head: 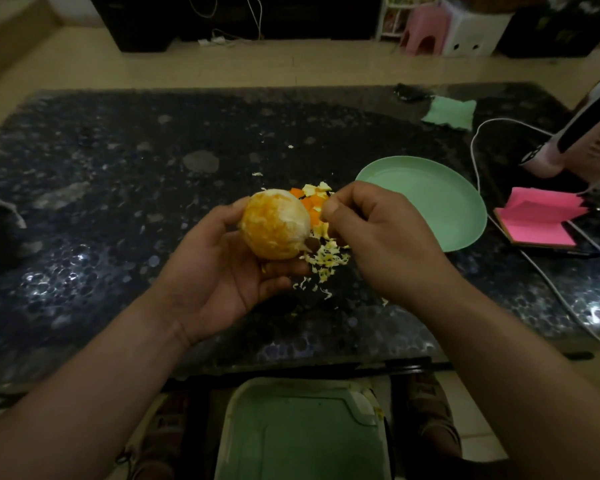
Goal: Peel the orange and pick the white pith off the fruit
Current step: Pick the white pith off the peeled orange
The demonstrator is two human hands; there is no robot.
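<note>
**Pith-picking, peel already off**

Left hand [232, 268]: curled around orange [275, 225], held up over dark speckled table [118, 188]; rind gone, white patch remaining on upper right face. Just right of fruit, right hand [374, 233]: thumb and fingertips pinched together beside that patch, whether on a shred of pith cannot be told. Below and behind: pith scraps [326, 259] and peel pieces [310, 202] heaped on table. Further right: green plate [430, 206], bare, near but apart.

Likely risks: squeezing too hard and bursting segments; digging a nail through membrane; scraps scattering toward edge.
</note>
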